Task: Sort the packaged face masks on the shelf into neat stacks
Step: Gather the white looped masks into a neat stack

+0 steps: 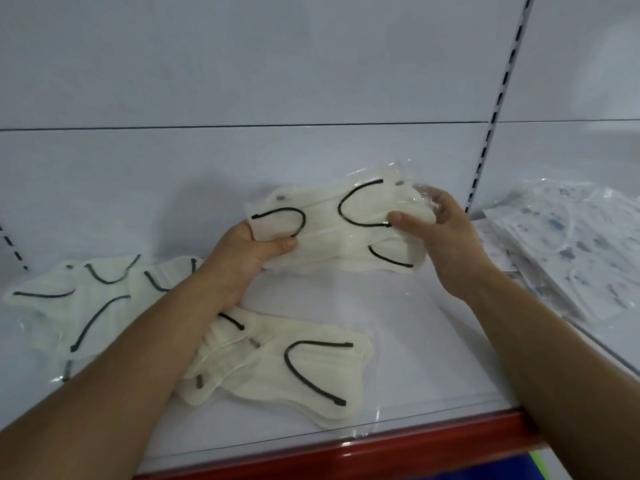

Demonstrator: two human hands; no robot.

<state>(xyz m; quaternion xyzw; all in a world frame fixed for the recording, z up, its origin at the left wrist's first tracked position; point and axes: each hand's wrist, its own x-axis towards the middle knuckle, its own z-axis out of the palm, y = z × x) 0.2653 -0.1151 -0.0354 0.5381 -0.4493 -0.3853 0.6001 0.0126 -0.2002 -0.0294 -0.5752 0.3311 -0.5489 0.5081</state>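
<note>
A bundle of cream face masks with black ear loops in clear packets (332, 223) is lifted above the white shelf (415, 341). My left hand (242, 258) grips its left end, thumb on top. My right hand (440, 233) pinches its right end, fingers behind the plastic. More cream mask packets (294, 372) lie loose on the shelf under my left forearm. Another loose pile of cream masks (76, 306) lies at the far left.
A pile of white masks with blue print in clear packets (568, 251) sits on the neighbouring shelf bay at the right. A slotted upright (495, 109) divides the bays. The shelf has a red front edge (381, 448) and a white back panel.
</note>
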